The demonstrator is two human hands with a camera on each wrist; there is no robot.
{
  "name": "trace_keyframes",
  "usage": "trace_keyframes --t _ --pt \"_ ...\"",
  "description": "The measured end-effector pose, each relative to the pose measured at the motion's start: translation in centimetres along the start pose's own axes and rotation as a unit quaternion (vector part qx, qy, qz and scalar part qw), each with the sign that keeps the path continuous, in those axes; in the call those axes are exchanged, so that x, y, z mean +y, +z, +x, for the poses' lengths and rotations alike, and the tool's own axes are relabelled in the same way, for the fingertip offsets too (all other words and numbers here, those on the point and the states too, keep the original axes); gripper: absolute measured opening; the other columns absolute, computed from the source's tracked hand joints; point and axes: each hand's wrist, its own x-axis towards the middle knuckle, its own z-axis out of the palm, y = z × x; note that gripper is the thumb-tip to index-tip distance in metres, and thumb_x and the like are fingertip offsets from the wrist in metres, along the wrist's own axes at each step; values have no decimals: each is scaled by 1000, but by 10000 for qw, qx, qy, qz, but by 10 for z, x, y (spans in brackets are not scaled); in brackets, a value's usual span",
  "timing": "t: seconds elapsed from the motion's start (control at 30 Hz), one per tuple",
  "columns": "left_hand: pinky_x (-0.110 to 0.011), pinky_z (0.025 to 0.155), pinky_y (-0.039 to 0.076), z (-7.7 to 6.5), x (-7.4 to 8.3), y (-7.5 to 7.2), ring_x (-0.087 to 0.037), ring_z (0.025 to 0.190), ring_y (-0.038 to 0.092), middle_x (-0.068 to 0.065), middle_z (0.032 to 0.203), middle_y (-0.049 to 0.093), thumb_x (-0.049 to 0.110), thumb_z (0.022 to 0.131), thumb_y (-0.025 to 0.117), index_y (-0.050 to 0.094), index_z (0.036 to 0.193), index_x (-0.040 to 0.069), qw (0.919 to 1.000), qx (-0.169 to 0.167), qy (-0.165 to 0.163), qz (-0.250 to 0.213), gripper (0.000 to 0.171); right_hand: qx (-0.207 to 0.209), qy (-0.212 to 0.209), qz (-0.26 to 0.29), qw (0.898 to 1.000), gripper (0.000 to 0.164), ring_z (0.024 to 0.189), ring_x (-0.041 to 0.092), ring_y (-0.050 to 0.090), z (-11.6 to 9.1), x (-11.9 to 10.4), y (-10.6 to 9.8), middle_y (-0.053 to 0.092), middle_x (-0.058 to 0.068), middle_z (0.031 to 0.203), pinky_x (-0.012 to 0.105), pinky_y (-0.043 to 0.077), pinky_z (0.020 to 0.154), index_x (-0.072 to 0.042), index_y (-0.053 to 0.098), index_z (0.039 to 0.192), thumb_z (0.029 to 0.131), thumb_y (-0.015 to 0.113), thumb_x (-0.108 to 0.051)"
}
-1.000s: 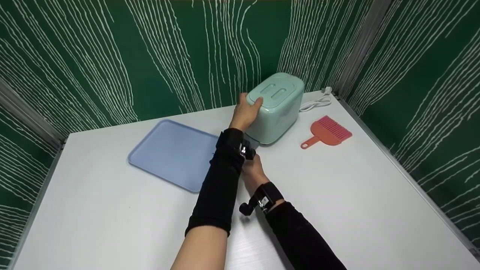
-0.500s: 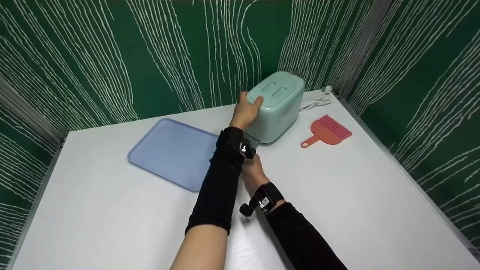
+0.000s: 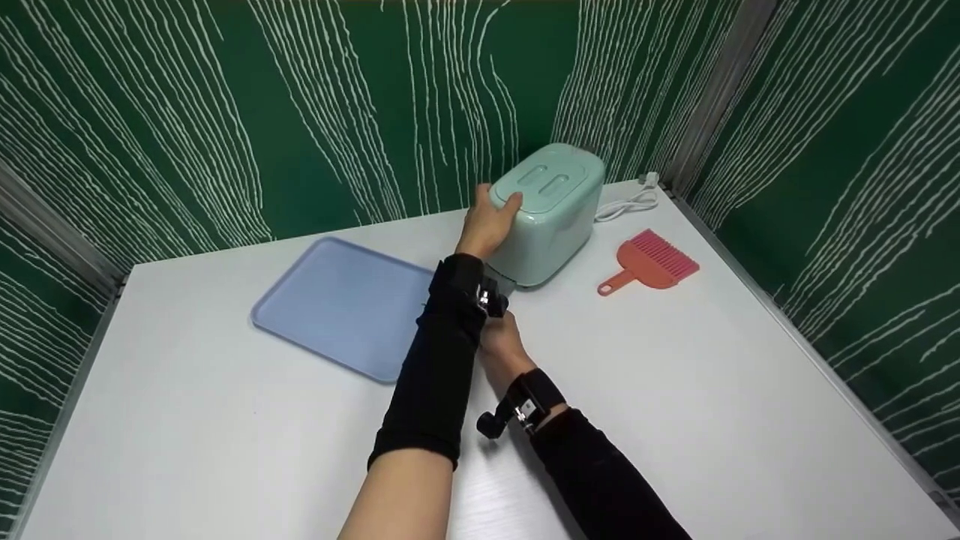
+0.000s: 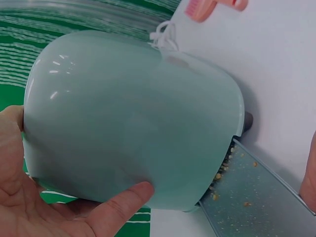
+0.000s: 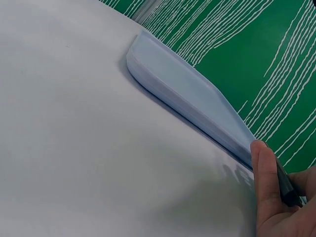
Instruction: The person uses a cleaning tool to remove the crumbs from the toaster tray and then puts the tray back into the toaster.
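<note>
A mint-green toaster (image 3: 559, 236) stands near the back wall, its lid with two slot-shaped recesses facing up. My left hand (image 3: 489, 225) grips its near end, the thumb on one side and fingers round the other, as the left wrist view shows. Out of the toaster's lower end sticks a grey crumb tray (image 4: 252, 197), partly drawn out and dotted with yellowish crumbs. My right hand (image 3: 501, 341), low in front of the toaster, pinches the tray's outer end; its dark edge shows between thumb and fingers in the right wrist view. The left forearm hides part of this hand.
On the white table a blue rectangular tray (image 3: 345, 307) lies to the left, partly behind the left arm. An orange dustpan with a pink brush (image 3: 652, 259) lies right of the toaster. A white cord (image 3: 628, 206) is bundled behind it, near green walls.
</note>
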Motion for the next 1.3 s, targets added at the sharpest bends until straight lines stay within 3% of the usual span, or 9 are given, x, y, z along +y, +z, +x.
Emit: trace_keyframes --t 0.27,0.6,0.83,1.13,1.23,1.3 --pt "-46 122 42 1 0 0 -28 150 49 -15 165 46 51 112 50 28 162 20 10000 23 -56 -20 63 72 -103 -147 9998 43 72 4 64 -1 2 -1 69 -10 74 22 58 72 -18 74 82 91 53 19" --pt "-47 124 41 -1 0 -3 -30 151 48 -17 165 45 49 112 50 28 162 18 10000 0 7 -97 63 -149 155 -133 9997 40 68 5 62 -4 3 -2 65 -9 71 24 58 66 -18 74 81 98 56 13" --pt "-47 123 42 -5 2 -3 -31 151 49 -18 165 45 49 112 49 28 163 18 10000 32 77 -30 64 -72 207 -219 9995 35 73 6 65 -8 0 -3 66 -5 79 23 58 68 -1 69 96 98 38 17" --pt "-46 123 42 -5 4 -3 -31 152 48 -17 167 44 50 112 49 28 164 18 10000 39 -7 90 65 -246 219 -203 9993 39 87 5 71 -9 1 -3 74 -6 95 25 61 79 22 55 134 102 34 15" --pt "-46 123 42 -4 5 -4 -31 153 47 -17 168 44 51 111 49 27 166 19 9999 13 -62 133 67 -305 193 -282 9990 40 89 5 71 -10 1 -4 74 -6 96 25 61 81 24 53 135 102 33 15" --pt "-45 123 42 -4 6 -5 -30 153 47 -17 169 43 52 111 49 26 166 19 9998 -4 -109 151 69 -292 180 -344 9988 36 86 6 70 -10 1 -5 73 -5 93 25 61 79 22 60 127 101 36 16"
